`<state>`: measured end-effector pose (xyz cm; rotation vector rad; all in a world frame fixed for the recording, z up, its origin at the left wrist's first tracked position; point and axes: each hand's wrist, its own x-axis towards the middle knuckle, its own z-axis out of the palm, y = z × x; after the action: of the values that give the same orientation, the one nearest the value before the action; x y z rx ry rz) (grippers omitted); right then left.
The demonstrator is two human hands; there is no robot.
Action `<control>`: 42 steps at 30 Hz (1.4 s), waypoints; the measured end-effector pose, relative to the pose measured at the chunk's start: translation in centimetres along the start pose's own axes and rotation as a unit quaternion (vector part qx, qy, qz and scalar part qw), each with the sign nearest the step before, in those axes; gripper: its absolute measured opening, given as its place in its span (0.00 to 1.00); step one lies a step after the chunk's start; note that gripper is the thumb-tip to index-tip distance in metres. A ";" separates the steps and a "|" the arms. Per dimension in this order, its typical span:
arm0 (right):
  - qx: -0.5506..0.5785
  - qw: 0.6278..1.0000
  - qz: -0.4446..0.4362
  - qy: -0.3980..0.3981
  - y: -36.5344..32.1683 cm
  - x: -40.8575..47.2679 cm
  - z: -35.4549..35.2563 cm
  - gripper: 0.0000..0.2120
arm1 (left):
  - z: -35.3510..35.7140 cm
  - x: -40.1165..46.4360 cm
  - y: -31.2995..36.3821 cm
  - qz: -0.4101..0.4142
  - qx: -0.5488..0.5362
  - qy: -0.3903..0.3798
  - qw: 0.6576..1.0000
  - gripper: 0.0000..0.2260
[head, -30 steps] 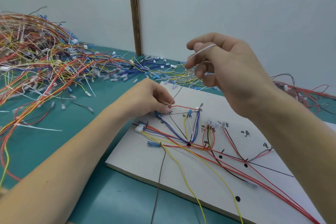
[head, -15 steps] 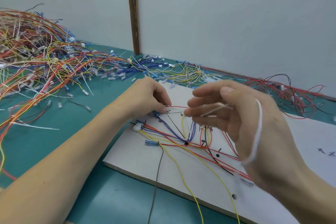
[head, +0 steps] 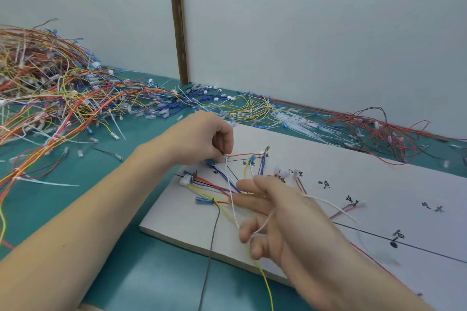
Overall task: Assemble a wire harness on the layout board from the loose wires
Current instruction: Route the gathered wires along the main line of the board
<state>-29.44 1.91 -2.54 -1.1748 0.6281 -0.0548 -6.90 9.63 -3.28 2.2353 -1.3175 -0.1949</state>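
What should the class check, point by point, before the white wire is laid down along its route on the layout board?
1. Wire end anchored: left hand pinches the white wire at the board's upper corner: ok.
2. Free length controlled: it passes through the right hand fingers: ok.
3. Wire free of tangles with the yellow wire: cannot tell.
4. Layout board lying flat on the table: ok.
5. Far terminal of the white wire visible: not ok.

A teal table (head: pixel 141 272) carries a white layout board (head: pixel 379 179), angled across the near right. A big tangle of loose wires (head: pixel 50 98) is heaped at the far left, and thinner runs of wire (head: pixel 252 106) trail along the wall behind the board toward the right.
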 end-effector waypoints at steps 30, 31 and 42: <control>-0.616 0.761 -0.206 0.012 -0.3 3.9 0.8 0.18 | -1.5 1.7 1.3 0.025 0.092 -0.124 0.988 0.12; -0.629 0.747 -0.214 0.024 -0.2 3.6 1.0 0.15 | -1.5 1.7 1.4 0.031 0.101 -0.121 0.987 0.12; -0.629 0.741 -0.228 0.048 -0.1 2.0 1.3 0.10 | -1.2 1.8 1.8 0.057 0.162 -0.107 0.979 0.15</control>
<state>-27.10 2.22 -3.04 -2.6653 0.4031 -0.1126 -6.94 7.90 -1.08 2.4503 -1.6932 -0.1946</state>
